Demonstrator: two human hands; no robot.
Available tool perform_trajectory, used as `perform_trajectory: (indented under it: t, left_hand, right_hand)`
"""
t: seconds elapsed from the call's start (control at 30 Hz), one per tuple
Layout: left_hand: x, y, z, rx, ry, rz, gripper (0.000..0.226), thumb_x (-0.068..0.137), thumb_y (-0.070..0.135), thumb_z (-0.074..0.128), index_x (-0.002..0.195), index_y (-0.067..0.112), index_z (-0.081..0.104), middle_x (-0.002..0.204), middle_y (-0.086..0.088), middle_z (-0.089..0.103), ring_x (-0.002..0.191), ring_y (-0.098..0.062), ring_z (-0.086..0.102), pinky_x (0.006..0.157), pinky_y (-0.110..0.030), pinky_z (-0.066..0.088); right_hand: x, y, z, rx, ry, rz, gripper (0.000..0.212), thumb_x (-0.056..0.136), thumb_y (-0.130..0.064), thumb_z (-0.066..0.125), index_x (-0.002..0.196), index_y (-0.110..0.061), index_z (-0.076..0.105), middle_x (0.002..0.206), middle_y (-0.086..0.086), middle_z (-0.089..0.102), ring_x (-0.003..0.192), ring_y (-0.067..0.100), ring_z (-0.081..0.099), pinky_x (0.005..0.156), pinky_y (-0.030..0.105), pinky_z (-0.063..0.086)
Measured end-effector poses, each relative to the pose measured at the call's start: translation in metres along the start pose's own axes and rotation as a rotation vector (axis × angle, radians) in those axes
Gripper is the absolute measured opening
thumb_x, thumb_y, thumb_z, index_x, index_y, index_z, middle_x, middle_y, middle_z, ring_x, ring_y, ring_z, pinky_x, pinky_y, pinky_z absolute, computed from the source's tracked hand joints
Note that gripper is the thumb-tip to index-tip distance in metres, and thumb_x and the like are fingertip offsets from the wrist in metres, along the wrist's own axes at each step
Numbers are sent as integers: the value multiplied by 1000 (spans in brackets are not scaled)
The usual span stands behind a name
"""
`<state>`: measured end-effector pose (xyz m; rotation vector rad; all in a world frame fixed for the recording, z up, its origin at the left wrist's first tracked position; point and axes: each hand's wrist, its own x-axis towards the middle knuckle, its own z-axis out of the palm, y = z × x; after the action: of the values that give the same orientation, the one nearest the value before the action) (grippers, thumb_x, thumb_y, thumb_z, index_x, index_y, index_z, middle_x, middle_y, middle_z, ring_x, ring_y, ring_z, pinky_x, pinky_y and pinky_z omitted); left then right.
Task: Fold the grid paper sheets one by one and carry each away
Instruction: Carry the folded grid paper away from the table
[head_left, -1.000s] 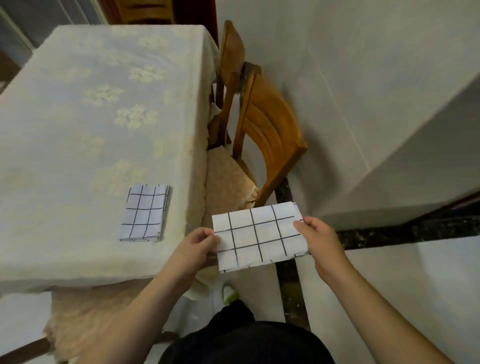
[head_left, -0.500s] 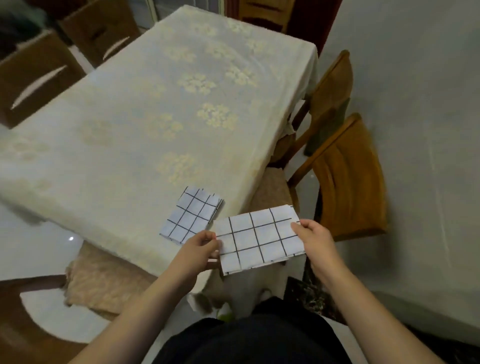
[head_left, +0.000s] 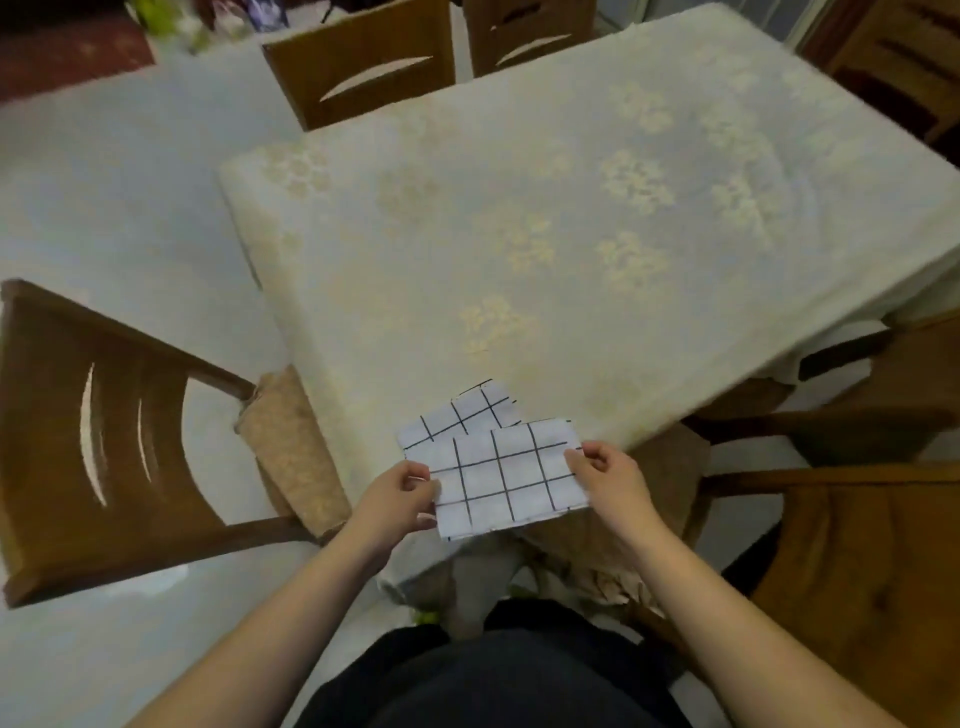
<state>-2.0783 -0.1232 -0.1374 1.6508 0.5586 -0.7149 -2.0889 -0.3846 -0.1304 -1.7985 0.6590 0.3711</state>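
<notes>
Paper with a black grid, a folded sheet (head_left: 511, 478), hangs in the air just over the near corner of the table (head_left: 597, 234), pinched at its two short ends: the left hand (head_left: 397, 499) grips the 9 o'clock edge between thumb and curled fingers, the right hand (head_left: 608, 480) grips the 3 o'clock edge the same way. At 11 o'clock from it, partly hidden beneath, a second folded sheet (head_left: 460, 415) lies flat on the tablecloth near the table's edge. Folding of the held piece looks finished, so the carrying step seems to be in hand. Next, the move calls for a steady two-handed hold. Wooden chairs (head_left: 104, 431) stand at 9 and 3 o'clock.
</notes>
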Motion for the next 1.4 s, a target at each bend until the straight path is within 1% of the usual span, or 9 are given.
perform_trajectory:
  t: [0.17, 0.37, 0.47, 0.67, 0.93, 1.03, 1.1, 1.23, 1.4]
  left_hand:
    - [12, -11, 0, -87, 151, -15, 9, 93, 13, 60, 101, 10, 57, 94, -18, 60, 78, -24, 60, 70, -35, 58]
    - [31, -20, -5, -133, 310, -10, 3, 94, 15, 59, 96, 13, 58, 90, -17, 63, 74, -27, 62, 76, -50, 57]
    - [39, -20, -7, -86, 388, -2, 3, 92, 17, 61, 95, 16, 60, 88, -11, 66, 74, -24, 63, 74, -44, 57]
    - [52, -21, -6, -11, 426, 46, 7, 88, 16, 64, 94, 19, 61, 75, -1, 62, 68, -18, 60, 66, -38, 55]
    - [62, -24, -6, 63, 457, 75, 13, 84, 13, 65, 95, 18, 58, 70, 0, 58, 65, -14, 56, 70, -37, 53]
    - [60, -23, -3, 184, 528, 178, 26, 86, 21, 65, 109, 18, 53, 86, 0, 57, 76, -14, 55, 74, -37, 51]
    - [62, -25, 1, 423, 588, 365, 38, 87, 26, 64, 121, 16, 51, 107, -2, 54, 95, -17, 52, 85, -34, 46]
    - [73, -31, 14, 1021, 493, 744, 61, 93, 40, 49, 145, 11, 35, 151, -9, 36, 140, -23, 30, 114, -40, 23]
    - [89, -44, 26, 1187, 350, 620, 66, 100, 50, 17, 152, 9, 18, 160, -7, 15, 148, -18, 8, 118, -39, 9]
  right_hand:
    - [45, -12, 14, -178, -82, -96, 26, 93, -30, 61, 111, -11, 63, 95, 2, 64, 84, 16, 59, 71, 25, 45]
    - [81, -27, 39, -303, -135, -191, 18, 92, -27, 62, 102, -13, 64, 90, 2, 65, 85, 20, 59, 76, 31, 46]
    - [94, -28, 48, -320, -137, -201, 22, 92, -29, 63, 104, -11, 66, 92, 2, 66, 87, 20, 61, 78, 32, 47]
    - [105, -25, 52, -352, -119, -187, 27, 92, -29, 64, 112, -11, 63, 98, 1, 64, 92, 19, 60, 84, 31, 47]
    - [107, -16, 58, -401, -77, -187, 28, 90, -27, 65, 115, -17, 59, 97, -5, 61, 90, 14, 59, 71, 20, 42]
    - [104, -13, 62, -502, 56, -288, 35, 90, -32, 63, 122, -22, 54, 113, -2, 55, 103, 15, 54, 86, 31, 47]
    - [100, -12, 67, -654, 111, -429, 39, 94, -33, 57, 130, -20, 51, 126, 2, 51, 115, 19, 48, 97, 36, 40]
    - [94, -8, 89, -904, -33, -737, 51, 95, -37, 38, 142, -16, 42, 147, 5, 43, 137, 24, 36, 112, 42, 29]
    - [103, 2, 113, -1186, -147, -817, 59, 97, -42, 27, 149, -15, 32, 156, 7, 31, 144, 23, 28, 117, 36, 12]
